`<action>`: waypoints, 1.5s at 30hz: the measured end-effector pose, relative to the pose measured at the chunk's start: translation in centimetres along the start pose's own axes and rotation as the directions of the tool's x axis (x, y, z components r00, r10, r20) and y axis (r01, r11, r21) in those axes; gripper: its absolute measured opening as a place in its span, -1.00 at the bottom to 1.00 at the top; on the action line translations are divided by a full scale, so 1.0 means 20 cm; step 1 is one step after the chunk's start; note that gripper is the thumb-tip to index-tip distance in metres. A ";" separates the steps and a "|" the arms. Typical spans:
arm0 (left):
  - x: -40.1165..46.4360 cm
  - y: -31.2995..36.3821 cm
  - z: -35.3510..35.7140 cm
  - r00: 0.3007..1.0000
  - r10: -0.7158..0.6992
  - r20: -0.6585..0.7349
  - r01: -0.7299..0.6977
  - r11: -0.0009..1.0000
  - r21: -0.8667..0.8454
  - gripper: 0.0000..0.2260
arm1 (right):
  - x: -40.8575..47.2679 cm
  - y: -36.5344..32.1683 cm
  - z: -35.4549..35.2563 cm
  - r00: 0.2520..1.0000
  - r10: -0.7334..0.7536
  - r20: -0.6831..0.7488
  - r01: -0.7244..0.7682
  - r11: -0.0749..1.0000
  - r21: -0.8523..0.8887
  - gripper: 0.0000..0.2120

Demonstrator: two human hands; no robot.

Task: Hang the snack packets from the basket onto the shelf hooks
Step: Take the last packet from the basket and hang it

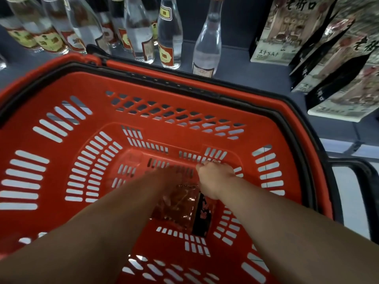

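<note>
— Head view: what sits in the middle?

— A red plastic basket with slotted walls fills most of the picture, its black handle folded out at about three o'clock. Both bare forearms reach down into it from six o'clock.

— And the snack packet?

— One packet lies flat on the basket floor, just below centre, between the two forearms. It has a clear front showing reddish-brown contents and a black strip with red print along its right side. Its top edge runs under the hands.

— How do the hands stand?

— The right hand is curled into a loose fist at the packet's upper right corner, fingers tucked under; it touches the packet, but whether it actually pinches it I cannot tell. The left hand is motion-blurred over the packet's top edge, so its grip cannot be read either.

— Beyond the basket?

— On the dark shelf, clear glass bottles with red and yellow labels stand from ten to twelve o'clock. Printed boxes with black sides stand at one to two o'clock.
</note>
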State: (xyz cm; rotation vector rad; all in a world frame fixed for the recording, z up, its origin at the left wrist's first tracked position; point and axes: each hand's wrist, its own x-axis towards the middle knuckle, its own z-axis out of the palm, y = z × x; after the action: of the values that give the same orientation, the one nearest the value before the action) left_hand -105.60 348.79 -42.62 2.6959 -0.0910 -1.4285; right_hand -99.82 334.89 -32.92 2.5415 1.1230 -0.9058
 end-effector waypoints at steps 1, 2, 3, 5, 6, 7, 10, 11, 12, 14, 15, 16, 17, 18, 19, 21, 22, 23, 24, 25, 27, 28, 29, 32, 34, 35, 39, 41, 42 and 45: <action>0.01 -0.02 0.01 1.000 -0.004 0.002 0.004 0.997 -0.071 -0.14 | 0.00 0.00 0.00 1.000 -0.008 -0.006 0.008 1.000 0.003 -0.62; 0.00 -0.03 0.00 1.000 0.001 0.001 -0.001 0.992 -0.127 -0.21 | 0.00 0.00 0.00 1.000 -0.013 -0.013 0.013 1.000 0.001 -0.63; -0.01 -0.04 -0.01 1.000 0.006 0.005 -0.005 0.986 -0.169 -0.32 | 0.00 0.00 0.00 1.000 -0.014 -0.017 0.014 1.000 -0.001 -0.63; -0.02 -0.06 -0.03 1.000 0.014 -0.009 -0.015 0.969 -0.246 -0.66 | 0.00 0.00 0.00 1.000 -0.004 -0.020 0.004 1.000 -0.002 -0.64; -0.02 -0.07 -0.04 1.000 0.008 -0.028 -0.016 0.956 -0.293 -0.78 | 0.00 -0.01 0.00 1.000 -0.001 -0.017 0.001 1.000 -0.004 -0.64; -0.03 -0.08 -0.05 0.998 -0.004 -0.058 -0.015 0.945 -0.328 -0.83 | 0.00 -0.01 -0.01 1.000 -0.002 -0.015 0.002 1.000 -0.010 -0.64; -0.08 -0.12 -0.05 0.992 -0.057 -0.116 0.016 0.946 -0.322 -0.80 | -0.01 -0.01 0.00 1.000 -0.007 -0.001 0.007 0.999 -0.038 -0.61; -0.11 -0.15 -0.05 0.990 -0.068 -0.127 0.023 0.944 -0.329 -0.79 | -0.02 -0.01 -0.01 1.000 -0.004 0.005 0.004 0.999 -0.037 -0.58; -0.15 -0.19 -0.05 0.987 -0.074 -0.140 0.022 0.940 -0.340 -0.79 | -0.01 -0.01 -0.01 1.000 0.004 0.009 -0.004 1.000 -0.031 -0.54; -0.23 -0.27 -0.07 0.985 -0.073 -0.158 0.001 0.911 -0.412 -0.75 | 0.00 -0.01 -0.01 1.000 0.030 -0.010 -0.030 1.000 0.008 -0.41; -0.28 -0.31 -0.08 0.985 -0.080 -0.152 -0.002 0.881 -0.473 -0.65 | 0.00 -0.01 -0.01 0.998 0.059 -0.038 -0.057 0.997 0.050 -0.37; -0.33 -0.34 -0.10 0.982 -0.100 -0.159 0.004 0.858 -0.513 -0.58 | 0.01 -0.02 -0.02 0.993 0.095 -0.074 -0.088 0.991 0.101 -0.37; -0.38 -0.37 -0.12 0.980 -0.122 -0.157 0.021 0.849 -0.528 -0.57 | 0.02 -0.02 -0.03 0.986 0.127 -0.104 -0.111 0.983 0.145 -0.40; -0.44 -0.40 -0.16 0.975 -0.156 -0.157 0.042 0.826 -0.563 -0.62 | 0.02 -0.02 -0.03 0.983 0.151 -0.108 -0.131 0.977 0.168 -0.45; -0.46 -0.41 -0.18 0.968 -0.192 -0.160 0.063 0.808 -0.586 -0.68 | 0.02 -0.01 -0.03 0.980 0.180 -0.087 -0.162 0.970 0.181 -0.48; -0.57 -0.47 -0.21 0.954 -0.259 -0.151 0.092 0.732 -0.675 -0.70 | 0.03 -0.02 -0.03 0.976 0.216 -0.028 -0.203 0.951 0.233 -0.52; -0.59 -0.48 -0.21 0.952 -0.274 -0.136 0.087 0.668 -0.739 -0.67 | 0.03 0.00 -0.01 0.971 0.239 0.017 -0.235 0.933 0.272 -0.49; -0.63 -0.49 -0.21 0.951 -0.288 -0.117 0.087 0.608 -0.789 -0.67 | 0.04 0.01 0.00 0.969 0.243 0.049 -0.245 0.913 0.325 -0.44; -0.66 -0.50 -0.21 0.954 -0.284 -0.096 0.090 0.577 -0.812 -0.72 | 0.06 0.00 0.01 0.972 0.225 0.072 -0.235 0.885 0.401 -0.38; -0.68 -0.49 -0.20 0.959 -0.272 -0.078 0.080 0.525 -0.847 -0.79 | 0.07 -0.01 0.02 0.976 0.200 0.085 -0.216 0.841 0.496 -0.30; -0.70 -0.46 -0.19 0.971 -0.230 -0.065 0.034 0.401 -0.915 -0.87 | 0.09 -0.04 0.03 0.989 0.130 0.069 -0.141 0.703 0.697 -0.16; -0.71 -0.44 -0.19 0.976 -0.208 -0.072 0.002 0.335 -0.942 -0.83 | 0.10 -0.05 0.02 0.995 0.089 0.047 -0.093 0.621 0.779 -0.13; -0.70 -0.42 -0.19 0.982 -0.177 -0.062 -0.013 0.265 -0.964 -0.79 | 0.09 -0.06 0.00 0.998 0.051 0.024 -0.048 0.537 0.842 -0.13; -0.70 -0.37 -0.20 0.990 -0.137 -0.046 -0.030 0.116 -0.993 -0.81 | 0.07 -0.07 -0.08 0.998 0.001 -0.068 0.065 0.254 0.965 -0.40; -0.72 -0.35 -0.23 0.986 -0.153 -0.066 -0.057 0.066 -0.996 -0.75 | 0.04 -0.05 -0.14 0.992 0.038 -0.122 0.116 0.136 0.984 -0.62; -0.73 -0.36 -0.23 0.985 -0.152 -0.086 -0.078 0.058 -0.995 -0.68 | 0.02 -0.05 -0.17 0.989 0.049 -0.138 0.131 0.124 0.984 -0.70; -0.79 -0.34 -0.27 0.959 -0.189 -0.213 -0.201 0.080 -0.976 -0.71 | 0.00 -0.05 -0.22 0.977 0.084 -0.198 0.189 0.101 0.977 -0.80; -0.81 -0.32 -0.28 0.923 -0.254 -0.288 -0.267 0.114 -0.957 -0.75 | -0.02 -0.07 -0.25 0.974 0.087 -0.207 0.199 0.092 0.976 -0.78; -0.82 -0.32 -0.28 0.901 -0.291 -0.323 -0.305 0.104 -0.946 -0.79 | -0.02 -0.07 -0.26 0.971 0.091 -0.223 0.213 0.102 0.972 -0.78; -0.85 -0.31 -0.29 0.864 -0.342 -0.369 -0.376 0.048 -0.925 -0.86 | -0.05 -0.08 -0.35 0.960 0.062 -0.275 0.265 0.134 0.955 -0.83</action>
State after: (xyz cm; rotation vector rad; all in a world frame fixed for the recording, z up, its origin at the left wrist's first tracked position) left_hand -110.24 356.84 -26.11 1.5586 0.6874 -0.2407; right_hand -98.30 338.34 -26.83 3.7595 0.8003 -1.9597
